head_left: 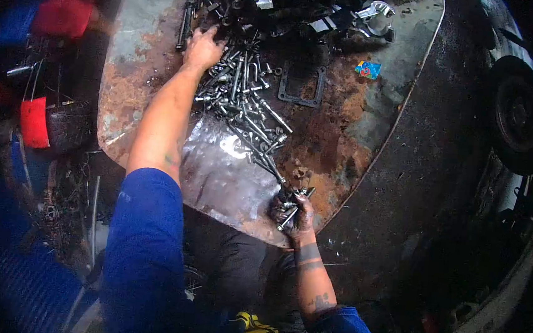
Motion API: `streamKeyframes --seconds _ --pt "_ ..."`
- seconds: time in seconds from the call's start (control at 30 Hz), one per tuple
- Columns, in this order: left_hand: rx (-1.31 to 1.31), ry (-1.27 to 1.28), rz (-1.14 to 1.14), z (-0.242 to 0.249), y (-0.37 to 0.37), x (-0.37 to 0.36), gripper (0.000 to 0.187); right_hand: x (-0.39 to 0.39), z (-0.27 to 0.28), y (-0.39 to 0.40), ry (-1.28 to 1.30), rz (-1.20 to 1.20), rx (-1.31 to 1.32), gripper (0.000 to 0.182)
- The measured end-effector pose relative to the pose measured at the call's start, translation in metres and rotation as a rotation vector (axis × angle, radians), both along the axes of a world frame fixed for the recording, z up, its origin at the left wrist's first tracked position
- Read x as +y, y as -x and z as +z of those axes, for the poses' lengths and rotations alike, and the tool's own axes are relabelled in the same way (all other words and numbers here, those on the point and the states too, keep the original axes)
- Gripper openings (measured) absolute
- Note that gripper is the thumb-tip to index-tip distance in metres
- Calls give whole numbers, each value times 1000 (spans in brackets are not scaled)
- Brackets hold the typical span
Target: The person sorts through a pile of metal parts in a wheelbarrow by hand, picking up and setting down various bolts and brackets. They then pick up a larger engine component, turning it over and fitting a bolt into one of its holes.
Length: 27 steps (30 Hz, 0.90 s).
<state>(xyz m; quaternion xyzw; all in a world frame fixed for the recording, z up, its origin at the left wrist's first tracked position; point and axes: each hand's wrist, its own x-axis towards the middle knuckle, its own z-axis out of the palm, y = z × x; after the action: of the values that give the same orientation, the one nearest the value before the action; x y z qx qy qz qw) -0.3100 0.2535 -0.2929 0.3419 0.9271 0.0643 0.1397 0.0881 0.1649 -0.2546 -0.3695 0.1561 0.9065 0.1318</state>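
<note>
Bolts (244,89), var. lgths, loose pile

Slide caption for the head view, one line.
Right hand holds several bolts near the edge of a worn table, left hand at the far end of a loose bolt pile.

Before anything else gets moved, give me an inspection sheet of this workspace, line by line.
Surface: metal table, stained and rusty-looking.
Job's things: loose bolts in a heap, trailing toward the near edge.
Clutter: dark metal parts piled at the far end; square frame and small blue packet right of the heap.
Hands: right hand grips several bolts; left hand spread at the heap's far left, contact unclear.
Cables: nothing seen for certain; left side is dark.
Surroundings: wheel on the right, red object on the left.
</note>
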Motion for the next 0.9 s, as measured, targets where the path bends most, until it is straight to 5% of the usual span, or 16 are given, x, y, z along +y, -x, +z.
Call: streamKeyframes --seconds 0.07,0.2,0.4,0.67,0.77,0.83,0.9 --pt "-6 70 62 10 -5 9 51 1 3 2 -37 40 -154 19" --pt "-54 61 109 0 10 16 53 3 4 2 -4 6 -1 17" --pt "-66 93 73 -8 -5 -5 74 4 8 5 -29 29 -172 13" --pt "-147 272 -289 13 -52 -38 51 5 9 8 -20 -34 6 14" --pt "-223 4 -167 15 -42 -25 54 3 1 1 19 7 -46 17" --pt "-21 -272 -49 -19 -27 -13 58 -1 -3 1 -18 -5 11 17" --pt "-29 -174 15 -6 -33 3 65 -1 -4 -2 20 1 -48 17"
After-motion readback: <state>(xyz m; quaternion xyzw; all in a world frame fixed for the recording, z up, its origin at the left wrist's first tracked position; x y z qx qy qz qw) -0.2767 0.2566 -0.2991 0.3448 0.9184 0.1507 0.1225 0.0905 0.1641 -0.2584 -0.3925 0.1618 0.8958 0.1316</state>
